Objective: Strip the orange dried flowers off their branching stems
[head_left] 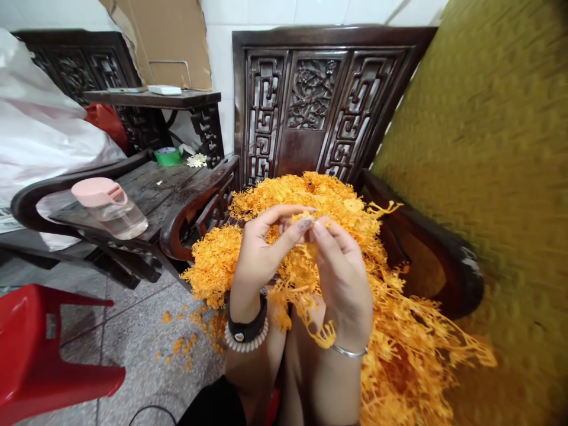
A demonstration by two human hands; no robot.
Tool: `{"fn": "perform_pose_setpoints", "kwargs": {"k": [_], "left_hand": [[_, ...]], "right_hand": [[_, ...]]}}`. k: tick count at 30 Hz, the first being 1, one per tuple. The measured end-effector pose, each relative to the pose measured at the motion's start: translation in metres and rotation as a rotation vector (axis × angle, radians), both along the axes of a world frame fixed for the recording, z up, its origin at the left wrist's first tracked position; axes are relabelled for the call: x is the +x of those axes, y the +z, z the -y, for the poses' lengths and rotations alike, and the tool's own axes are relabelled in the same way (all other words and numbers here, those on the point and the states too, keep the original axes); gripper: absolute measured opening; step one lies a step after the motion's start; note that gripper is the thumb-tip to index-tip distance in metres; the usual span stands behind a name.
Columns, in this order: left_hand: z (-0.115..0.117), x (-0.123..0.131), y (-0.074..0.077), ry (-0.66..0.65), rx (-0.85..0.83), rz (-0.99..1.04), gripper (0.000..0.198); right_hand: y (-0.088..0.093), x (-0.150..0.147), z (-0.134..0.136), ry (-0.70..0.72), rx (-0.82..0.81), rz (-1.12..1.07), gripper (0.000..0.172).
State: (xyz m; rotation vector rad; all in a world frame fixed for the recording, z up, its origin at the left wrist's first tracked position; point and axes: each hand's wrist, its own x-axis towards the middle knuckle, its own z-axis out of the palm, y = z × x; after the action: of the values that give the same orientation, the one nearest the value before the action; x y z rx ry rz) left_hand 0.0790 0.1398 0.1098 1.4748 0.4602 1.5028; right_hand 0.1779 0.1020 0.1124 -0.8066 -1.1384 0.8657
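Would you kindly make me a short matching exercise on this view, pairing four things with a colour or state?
Column one:
1. Left hand
2. Bottle
3. Tape roll
4. Stool

Column two:
A. Red, at the picture's lower left
B. Clear, with a pink lid
C. Fingertips close to those of the right hand, at the orange strands
D. Green, lying on dark wood

Right pairs: 1-C, 2-B, 3-D, 4-A.
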Motion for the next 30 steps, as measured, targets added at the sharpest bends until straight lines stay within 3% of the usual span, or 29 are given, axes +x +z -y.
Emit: {"fn": "perform_pose_setpoints", "kwargs": {"k": [3,9,12,16,20,26,30], "left_hand": [[-0.001,0.000,-0.004,-0.192,-0.098,0.010,0.016],[0.004,0.004,-0.008,-0.336,-0.121,-0.038,0.028],[0.005,0.009,-0.007,-0.319,-0.125,-0.017,0.033],[0.005,0.015,-0.006,-0.235,-0.157,0.133,0.031],[0.002,0.019,-0.007,-0.153,-0.143,0.226,0.018],[-0.001,0.024,-0.009,-0.405,-0.307,0.379,0.023],[0.002,0.031,-0.006,-0.383,-0.410,0.403,0.027]], "right_hand": [[0.002,0.004,0.001,-0.057,-0.004,0.061,0.019],[0.007,0.002,0.013,-0.192,-0.057,0.124,0.020],[0.007,0.002,0.014,-0.188,-0.079,0.123,0.027],[0.005,0.003,0.006,-0.053,-0.062,0.077,0.043],[0.004,0.001,0.001,-0.103,-0.013,0.066,0.046],[0.004,-0.003,-0.002,0.056,0.055,-0.138,0.051],[-0.002,-0.006,-0.008,0.059,0.096,-0.195,0.053]]}}
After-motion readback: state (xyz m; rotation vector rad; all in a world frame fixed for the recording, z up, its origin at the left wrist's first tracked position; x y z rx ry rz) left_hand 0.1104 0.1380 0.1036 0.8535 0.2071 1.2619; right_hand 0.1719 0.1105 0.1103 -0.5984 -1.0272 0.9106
